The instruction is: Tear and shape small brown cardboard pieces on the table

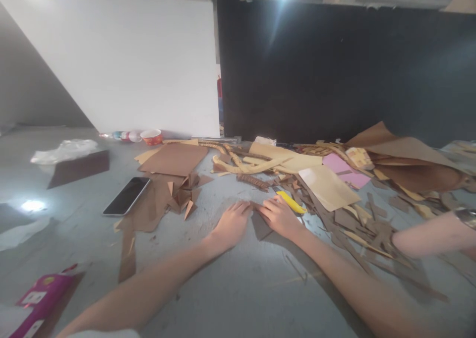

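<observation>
Both my hands work at a small piece of brown paper (261, 228) on the grey table. My left hand (233, 222) has its fingers pressed together on the paper's left upper edge. From the other side, my right hand (279, 215) pinches the same piece, its fingers bent over the top edge. The paper's lower corner shows between the hands; the rest is under my fingers. Just beyond my right hand lies a yellow tool or cutter-like item (292, 202). A cluster of folded brown paper pieces (183, 195) stands to the left.
A phone (127, 196) lies left of the folded pieces. Brown sheets (174, 158), yellowish strips and scraps (349, 219) cover the back and right. Another person's forearm (431, 236) reaches in from the right. A magenta package (46, 298) is at lower left, a red cup (151, 137) at the back.
</observation>
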### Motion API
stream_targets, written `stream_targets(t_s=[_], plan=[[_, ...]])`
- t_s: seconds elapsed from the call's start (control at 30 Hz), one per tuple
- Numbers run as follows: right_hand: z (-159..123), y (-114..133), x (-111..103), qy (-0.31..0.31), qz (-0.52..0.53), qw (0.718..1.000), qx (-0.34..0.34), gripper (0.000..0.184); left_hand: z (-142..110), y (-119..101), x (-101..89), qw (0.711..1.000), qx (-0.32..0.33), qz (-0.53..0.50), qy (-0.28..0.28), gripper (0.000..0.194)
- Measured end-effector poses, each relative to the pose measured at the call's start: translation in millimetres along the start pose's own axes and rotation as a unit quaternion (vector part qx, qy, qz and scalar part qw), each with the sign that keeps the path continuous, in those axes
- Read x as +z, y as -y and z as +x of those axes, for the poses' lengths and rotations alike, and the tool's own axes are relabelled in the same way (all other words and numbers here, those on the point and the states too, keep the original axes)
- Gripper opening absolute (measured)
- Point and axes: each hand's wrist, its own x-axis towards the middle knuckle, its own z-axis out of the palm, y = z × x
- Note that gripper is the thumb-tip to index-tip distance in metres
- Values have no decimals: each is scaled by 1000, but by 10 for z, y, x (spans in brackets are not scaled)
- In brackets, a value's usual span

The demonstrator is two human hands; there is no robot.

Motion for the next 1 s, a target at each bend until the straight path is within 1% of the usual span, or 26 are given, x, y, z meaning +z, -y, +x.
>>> stream_targets(t_s=[0.17,0.27,0.37,0.43,0.5,0.6,0.73,0.87,1.0], plan=[[-19,-49,38,25,26,999,-12,28,-7,-24,8,1000,10,19,11,51],[-26,-48,67,25,53,998,3,29,-14,-39,7,999,17,33,12,52],[-28,-50,109,3,111,992,60,25,-9,-46,-24,999,24,30,19,52],[-23,-61,148,-5,161,981,108,21,2,-46,-47,999,27,22,25,53],[-13,-76,187,2,202,968,149,20,13,-43,-63,999,28,13,30,53],[16,-92,233,14,233,951,201,25,27,-45,-77,999,29,2,32,57],[58,-81,257,11,242,933,266,33,36,-61,-103,998,26,9,49,56],[83,-47,265,8,224,928,297,38,45,-71,-118,998,24,9,62,55],[96,-16,284,2,200,926,321,36,40,-61,-83,998,28,2,49,56]])
